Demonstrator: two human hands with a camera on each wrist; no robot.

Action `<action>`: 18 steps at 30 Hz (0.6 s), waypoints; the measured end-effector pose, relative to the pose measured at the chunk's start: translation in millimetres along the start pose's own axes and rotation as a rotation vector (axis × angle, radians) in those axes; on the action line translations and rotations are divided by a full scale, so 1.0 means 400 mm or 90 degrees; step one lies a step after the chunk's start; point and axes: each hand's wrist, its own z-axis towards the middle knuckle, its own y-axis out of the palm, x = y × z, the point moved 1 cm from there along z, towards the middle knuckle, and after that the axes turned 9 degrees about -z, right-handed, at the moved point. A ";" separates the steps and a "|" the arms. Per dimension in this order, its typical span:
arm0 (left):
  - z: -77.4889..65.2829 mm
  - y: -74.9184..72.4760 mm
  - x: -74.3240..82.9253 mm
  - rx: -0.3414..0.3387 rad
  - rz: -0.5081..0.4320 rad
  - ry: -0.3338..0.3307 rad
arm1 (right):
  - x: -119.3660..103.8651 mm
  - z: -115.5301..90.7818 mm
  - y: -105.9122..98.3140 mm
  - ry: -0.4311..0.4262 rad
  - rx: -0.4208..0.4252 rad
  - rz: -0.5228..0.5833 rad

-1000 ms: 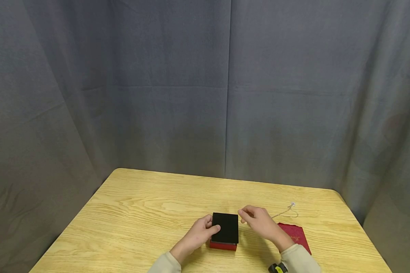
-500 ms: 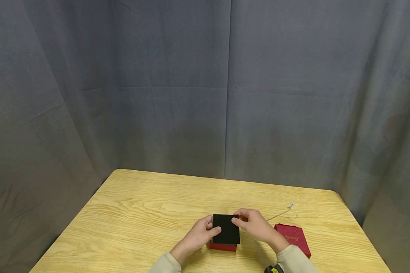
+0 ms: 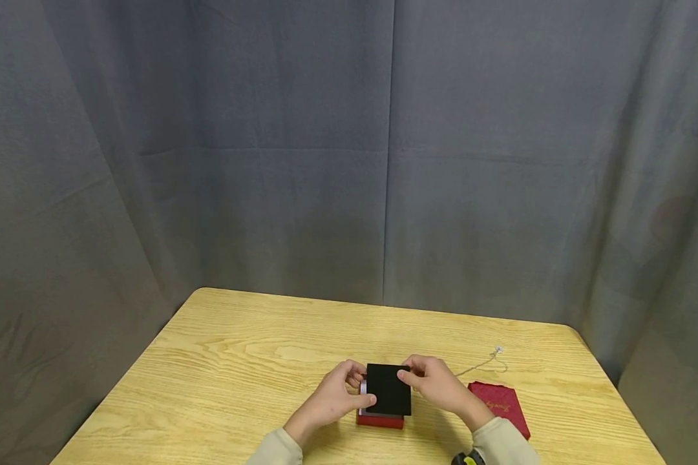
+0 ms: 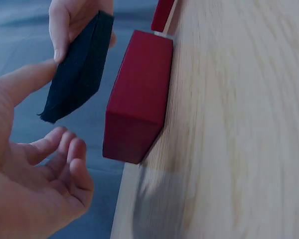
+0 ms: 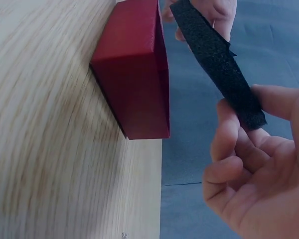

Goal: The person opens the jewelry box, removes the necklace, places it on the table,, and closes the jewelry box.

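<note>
A black foam pad (image 3: 390, 389) hangs tilted over a small red box (image 3: 380, 422) on the table. My right hand (image 3: 439, 384) pinches the pad at its far right corner between thumb and fingers; the right wrist view shows the rough edge of the pad (image 5: 219, 64) in that grip. My left hand (image 3: 334, 395) is at the pad's left side, its straight thumb touching the top face. In the left wrist view the other left fingers (image 4: 74, 154) are loosely bent below the pad, apart from it. A strip of pale box interior shows at the pad's left edge.
A red lid (image 3: 501, 407) with gold lettering lies on the wooden table (image 3: 238, 374) to the right, partly behind the right forearm. Beyond it lies a thin chain necklace (image 3: 477, 367) with a small pale piece at its end. Grey curtains surround the table.
My right hand has come in from the right and taken the pad's corner. The pad has risen and shifted slightly right off the box, and my left fingers have spread away from it.
</note>
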 end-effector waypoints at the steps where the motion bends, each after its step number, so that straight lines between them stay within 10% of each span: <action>1: 0.000 -0.002 -0.001 0.000 0.018 0.002 | 0.001 0.000 0.000 0.002 0.000 0.000; 18: 0.004 0.001 -0.022 -0.068 0.209 -0.053 | 0.009 0.000 -0.002 0.020 0.008 0.001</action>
